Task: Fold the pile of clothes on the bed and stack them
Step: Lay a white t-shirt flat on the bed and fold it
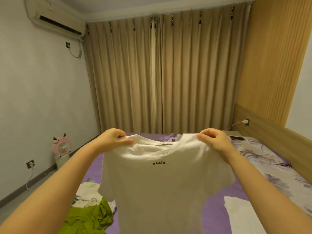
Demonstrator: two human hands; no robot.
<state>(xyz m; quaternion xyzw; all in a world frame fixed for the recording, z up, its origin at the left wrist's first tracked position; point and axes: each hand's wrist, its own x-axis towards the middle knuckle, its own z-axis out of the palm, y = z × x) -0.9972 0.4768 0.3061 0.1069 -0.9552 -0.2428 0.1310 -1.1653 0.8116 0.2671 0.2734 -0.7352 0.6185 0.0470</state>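
White T-shirt point(162, 183), small dark lettering on the chest, held up in the air above the bed point(217, 210), hanging full length. Left hand point(114, 141) pinching one shoulder seam, fingers curled on the cloth; right hand point(214, 141) pinching the other shoulder likewise. Below left on the purple sheet, crumpled green garment point(91, 218) beside pale clothes point(87, 193). Folded white piece point(243, 215) lower right. Phone point(237, 138) near floral pillow point(258, 152). Curtains point(160, 73) behind.
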